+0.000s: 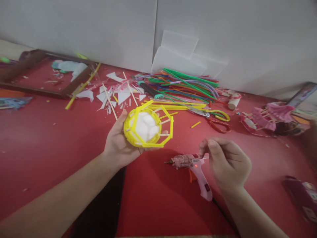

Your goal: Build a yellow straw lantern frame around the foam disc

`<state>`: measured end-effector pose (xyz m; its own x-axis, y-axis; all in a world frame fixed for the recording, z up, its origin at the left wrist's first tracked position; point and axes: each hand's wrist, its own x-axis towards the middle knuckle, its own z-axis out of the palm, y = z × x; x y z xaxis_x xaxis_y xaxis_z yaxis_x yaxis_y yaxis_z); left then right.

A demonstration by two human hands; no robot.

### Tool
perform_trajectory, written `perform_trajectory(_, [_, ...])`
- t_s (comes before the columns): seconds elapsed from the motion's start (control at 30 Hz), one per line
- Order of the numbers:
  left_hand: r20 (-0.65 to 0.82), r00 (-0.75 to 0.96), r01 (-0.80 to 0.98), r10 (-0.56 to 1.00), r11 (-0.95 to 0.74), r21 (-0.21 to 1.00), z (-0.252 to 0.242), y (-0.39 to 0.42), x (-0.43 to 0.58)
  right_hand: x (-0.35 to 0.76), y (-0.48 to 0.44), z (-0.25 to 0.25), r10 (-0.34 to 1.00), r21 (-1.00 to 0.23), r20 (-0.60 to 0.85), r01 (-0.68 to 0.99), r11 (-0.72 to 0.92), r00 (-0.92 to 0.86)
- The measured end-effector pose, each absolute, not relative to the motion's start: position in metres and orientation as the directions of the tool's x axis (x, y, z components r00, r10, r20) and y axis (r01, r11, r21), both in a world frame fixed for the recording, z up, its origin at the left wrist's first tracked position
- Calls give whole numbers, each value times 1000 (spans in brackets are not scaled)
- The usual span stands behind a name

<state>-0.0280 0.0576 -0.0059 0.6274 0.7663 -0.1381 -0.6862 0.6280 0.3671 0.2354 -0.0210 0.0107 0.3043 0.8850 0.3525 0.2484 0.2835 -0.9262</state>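
My left hand [119, 142] is closed around a small yellow craft basket [128, 134], tilted so that its white inside faces me. An angular yellow rim stands off the basket on short pale sticks. My right hand [226, 160] hangs to the right with thumb and fingertips pinched together; whatever may be between them is too small to make out. Just below those fingertips lies a pink hot glue gun [201, 178], its small light glowing red and its nozzle pointing left. I cannot tell whether the fingers touch its back end.
Behind the basket lie a pile of coloured pipe cleaners [183, 84], scissors [210, 115] and white scraps [122, 96]. A dark wooden frame [37, 91] is at left. A pink model ship [269, 119] and a purple object [300, 196] are at right. White sheets [178, 59] lean on the wall.
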Motion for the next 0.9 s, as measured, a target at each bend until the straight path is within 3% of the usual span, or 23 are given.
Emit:
perform_trajectory(0.17, [-157, 594, -709, 789, 606, 360, -5, 56, -28, 235, -15, 12, 946, -979, 199, 4, 205, 257])
perform_trajectory(0.3, [-159, 629, -674, 761, 636, 375, -4, 53, -28, 237, -15, 11, 955, -991, 130, -3, 136, 265])
perform_trajectory(0.5, [-176, 596, -701, 783, 615, 362, -5, 55, -30, 246, -8, 8, 918, -967, 233, 174, 185, 321])
perform_trajectory(0.6, [-192, 626, -663, 756, 645, 380, -1, 56, -29, 246, 11, 10, 934, -963, 198, 237, 129, 297])
perform_trajectory(0.7, [-174, 656, -632, 735, 660, 406, 4, 54, -28, 237, 43, 18, 979, -938, 150, 333, 95, 142])
perform_trajectory(0.8, [-112, 661, -647, 742, 639, 416, 7, 50, -26, 215, 84, 29, 975, -809, 221, 555, 196, -23])
perform_trajectory(0.9, [-51, 711, -627, 701, 665, 405, 7, 47, -25, 182, 126, 35, 962, -770, 216, 576, 274, -169])
